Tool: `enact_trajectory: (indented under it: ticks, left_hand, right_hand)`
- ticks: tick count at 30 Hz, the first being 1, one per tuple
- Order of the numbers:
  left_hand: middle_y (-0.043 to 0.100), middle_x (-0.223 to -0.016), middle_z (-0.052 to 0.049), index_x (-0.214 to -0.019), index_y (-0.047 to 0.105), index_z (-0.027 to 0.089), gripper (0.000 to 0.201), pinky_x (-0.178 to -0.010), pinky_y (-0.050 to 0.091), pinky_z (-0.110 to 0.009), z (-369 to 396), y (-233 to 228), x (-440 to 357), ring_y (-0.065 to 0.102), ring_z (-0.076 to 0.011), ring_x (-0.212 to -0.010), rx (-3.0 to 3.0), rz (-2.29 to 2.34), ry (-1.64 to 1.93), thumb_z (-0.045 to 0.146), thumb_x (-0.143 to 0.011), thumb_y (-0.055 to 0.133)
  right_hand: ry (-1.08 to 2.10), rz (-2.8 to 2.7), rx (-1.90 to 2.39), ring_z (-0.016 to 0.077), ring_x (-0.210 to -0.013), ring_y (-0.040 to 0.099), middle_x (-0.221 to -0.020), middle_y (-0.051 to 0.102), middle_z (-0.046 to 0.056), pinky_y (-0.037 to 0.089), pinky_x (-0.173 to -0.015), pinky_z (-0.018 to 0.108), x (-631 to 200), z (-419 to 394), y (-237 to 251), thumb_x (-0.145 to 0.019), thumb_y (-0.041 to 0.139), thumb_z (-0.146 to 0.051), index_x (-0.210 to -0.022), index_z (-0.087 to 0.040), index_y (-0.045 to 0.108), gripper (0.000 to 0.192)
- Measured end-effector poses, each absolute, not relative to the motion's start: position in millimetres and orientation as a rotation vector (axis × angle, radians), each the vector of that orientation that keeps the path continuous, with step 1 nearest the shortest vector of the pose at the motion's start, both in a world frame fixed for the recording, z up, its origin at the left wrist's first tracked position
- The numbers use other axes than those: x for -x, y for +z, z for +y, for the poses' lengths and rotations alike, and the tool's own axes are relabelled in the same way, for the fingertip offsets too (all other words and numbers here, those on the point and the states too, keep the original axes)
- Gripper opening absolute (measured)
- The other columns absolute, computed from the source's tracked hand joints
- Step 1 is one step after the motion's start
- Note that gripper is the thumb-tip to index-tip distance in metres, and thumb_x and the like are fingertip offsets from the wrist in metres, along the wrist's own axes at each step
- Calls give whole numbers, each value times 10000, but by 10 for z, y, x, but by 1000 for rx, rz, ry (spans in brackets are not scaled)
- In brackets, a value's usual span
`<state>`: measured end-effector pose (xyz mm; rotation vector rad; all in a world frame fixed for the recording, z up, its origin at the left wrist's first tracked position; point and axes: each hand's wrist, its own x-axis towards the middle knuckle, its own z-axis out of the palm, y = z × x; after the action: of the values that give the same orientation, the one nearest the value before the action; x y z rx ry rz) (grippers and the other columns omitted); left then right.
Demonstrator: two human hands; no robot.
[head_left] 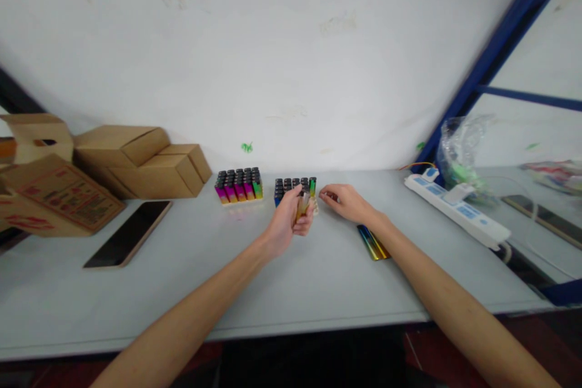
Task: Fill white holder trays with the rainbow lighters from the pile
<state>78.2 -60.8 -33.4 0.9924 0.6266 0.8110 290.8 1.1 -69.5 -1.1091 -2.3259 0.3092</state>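
My left hand (pixel 284 224) is closed around a yellowish, partly clear lighter (pixel 303 206), in front of a tray of lighters. Black tops show on those lighters (pixel 288 183), and one at the right end is green; my left hand hides part of the tray. Just right of it, my right hand (pixel 344 201) hovers low with its fingers curled together; what they pinch, if anything, is too small to make out. Further left stands a second block of lighters (pixel 239 185), purple fading to yellow, with black tops. Shiny rainbow-coloured sleeves or sheets (pixel 373 242) lie by my right forearm.
Cardboard boxes (pixel 136 160) are stacked at the left against the white wall. A dark-screened phone (pixel 130 235) lies before them. At the right are a white power strip (pixel 457 209), a clear plastic bag (pixel 466 151) and a blue frame (pixel 491 54).
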Motion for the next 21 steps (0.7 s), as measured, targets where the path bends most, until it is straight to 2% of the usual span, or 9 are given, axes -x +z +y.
enact_trajectory:
  ticks: [4,8,12,16,21]
  left_hand:
    - [455,-681,29,-1008,621,187,434,-440,328,-203,-586,-104,-731,388,-95,-500,-1043,552,935,606,-959,516]
    - [563,-930,-23,-1139,630,199,375,-602,509,-259,-480,118,-651,582,-128,-734,-1128,514,1068,507,-927,647]
    - [585,-984,-19,-1040,636,187,319,-861,572,-370,-298,267,-623,659,-164,-909,-1325,606,1075,434,-871,744]
    - [656,-909,-37,-929,651,166,331,-889,556,-385,-71,355,-661,688,-201,-893,-1782,741,1007,423,-793,809]
    - [733,-913,-77,-876,715,163,245,-896,521,-350,168,349,-742,690,-218,-901,-2328,834,893,395,-812,760]
  right_hand:
    - [331,-2351,1099,149,-676,586,-798,696,46,409,-680,248,-2880,-20,-657,-998,520,-206,-986,-143,711,202]
    - [313,-2361,1096,148,-693,584,-823,706,63,409,-696,249,-2874,-44,-623,-1007,514,-206,-992,-135,723,221]
    - [271,-2375,1106,145,-675,571,-791,699,56,390,-686,249,-2879,-49,-616,-1005,519,-206,-958,-137,725,222]
    - [254,-2386,1119,152,-697,586,-816,716,67,393,-704,252,-2889,-35,-623,-989,534,-184,-965,-140,726,198]
    - [259,-2380,1131,159,-716,611,-838,732,75,407,-714,250,-2896,-26,-622,-959,540,-138,-982,-137,719,180]
